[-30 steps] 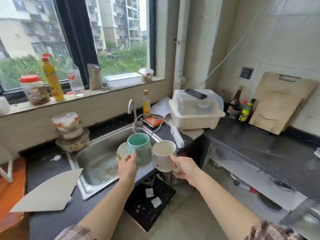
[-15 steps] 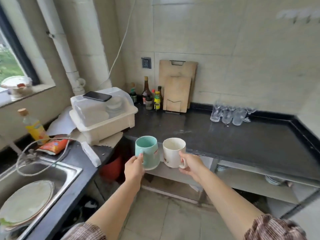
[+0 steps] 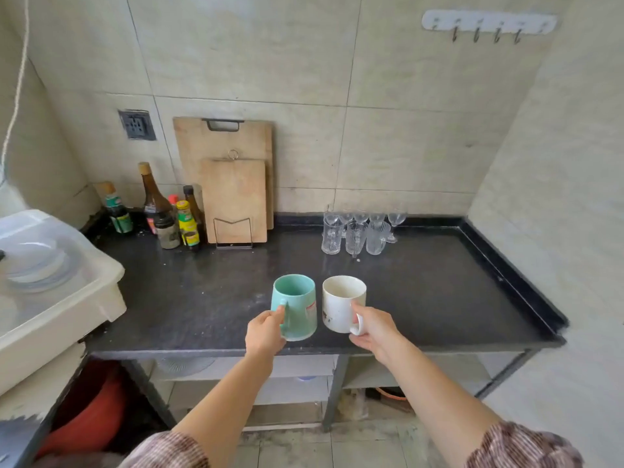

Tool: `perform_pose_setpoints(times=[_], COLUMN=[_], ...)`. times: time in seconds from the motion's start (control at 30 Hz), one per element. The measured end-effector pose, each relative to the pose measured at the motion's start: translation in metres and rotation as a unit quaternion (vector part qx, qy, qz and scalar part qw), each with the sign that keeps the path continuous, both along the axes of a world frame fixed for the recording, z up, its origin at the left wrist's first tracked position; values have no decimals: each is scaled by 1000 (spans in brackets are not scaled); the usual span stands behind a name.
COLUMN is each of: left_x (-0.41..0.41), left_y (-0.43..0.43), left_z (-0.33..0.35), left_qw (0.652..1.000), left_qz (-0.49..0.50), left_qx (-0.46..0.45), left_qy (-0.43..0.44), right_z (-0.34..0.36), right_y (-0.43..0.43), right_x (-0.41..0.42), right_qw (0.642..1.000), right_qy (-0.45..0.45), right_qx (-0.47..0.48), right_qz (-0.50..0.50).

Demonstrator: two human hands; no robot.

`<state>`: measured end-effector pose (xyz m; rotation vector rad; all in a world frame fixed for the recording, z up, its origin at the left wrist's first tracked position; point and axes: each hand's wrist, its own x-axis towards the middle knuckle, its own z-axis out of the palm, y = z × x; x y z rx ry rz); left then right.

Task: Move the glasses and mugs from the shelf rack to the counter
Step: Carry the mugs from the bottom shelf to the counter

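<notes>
My left hand (image 3: 265, 334) grips the handle of a teal mug (image 3: 297, 304), upright over the front part of the black counter (image 3: 209, 298). Beside it, my right hand (image 3: 373, 329) holds a white mug (image 3: 339, 304) by its handle, also upright. The two mugs are side by side and nearly touching. I cannot tell whether their bases rest on the counter or hang just above it. Several clear glasses (image 3: 358, 233) stand grouped at the back of the counter against the wall.
Two wooden cutting boards (image 3: 233, 187) lean on the wall behind a wire stand. Sauce bottles (image 3: 169, 214) crowd the back left corner. A white dish-drainer box (image 3: 50, 292) sits at the left. A hook rail (image 3: 488, 23) hangs on the wall. Shelves run under the counter.
The view has swung right from the sink to the black counter. Both hands carried the mugs along and now hold them over the counter's front part.
</notes>
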<state>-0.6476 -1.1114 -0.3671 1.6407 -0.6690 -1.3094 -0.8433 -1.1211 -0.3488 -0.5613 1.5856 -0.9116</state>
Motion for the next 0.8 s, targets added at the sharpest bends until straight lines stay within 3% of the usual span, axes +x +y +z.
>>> perform_pose_setpoints(times=[0.37, 0.6, 0.8], left_x=[-89, -129, -135], left_y=[-130, -212, -243], left_z=[-41, -78, -99], left_qw=[997, 996, 997], left_qz=[9, 36, 33], left_qx=[42, 64, 63], left_qy=[67, 55, 29], right_z=[-29, -61, -80], right_y=[-118, -213, -244], right_x=[-76, -107, -120], right_qw=[999, 996, 991], right_qy=[6, 2, -2], right_qx=[38, 87, 128], right_qz=[-30, 9, 50])
